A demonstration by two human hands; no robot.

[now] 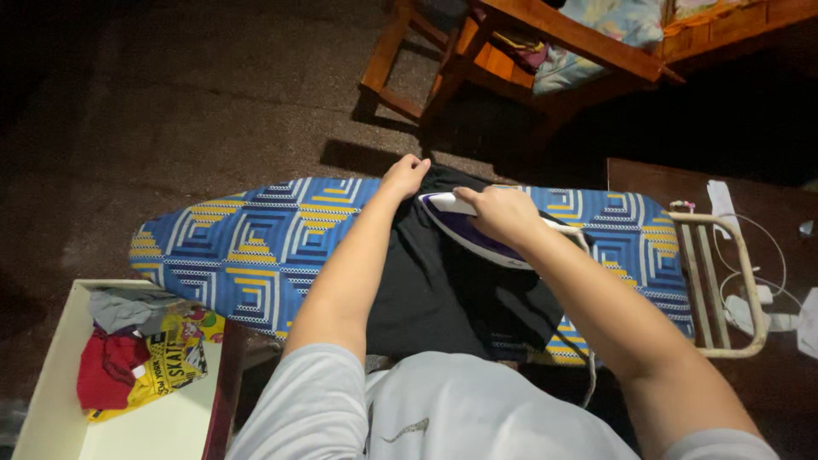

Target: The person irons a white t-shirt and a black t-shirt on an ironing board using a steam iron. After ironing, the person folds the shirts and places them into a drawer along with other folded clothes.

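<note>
Head view: we see a black garment (443, 290), plain and dark, spread flat across the blue-and-yellow patterned ironing board (256, 247). Our right hand (503, 213) is closed around the handle of a white-and-purple iron (464, 230), which rests on the garment directly under that hand. Our left hand (405, 176), fingers loosely curled, presses the garment's far edge, just left of the iron's tip.

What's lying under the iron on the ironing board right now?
The iron, held by the right hand, sits on a black garment spread over the patterned board. The left hand holds the cloth's far edge. The iron's soleplate and the cloth beneath it are hidden.
</note>
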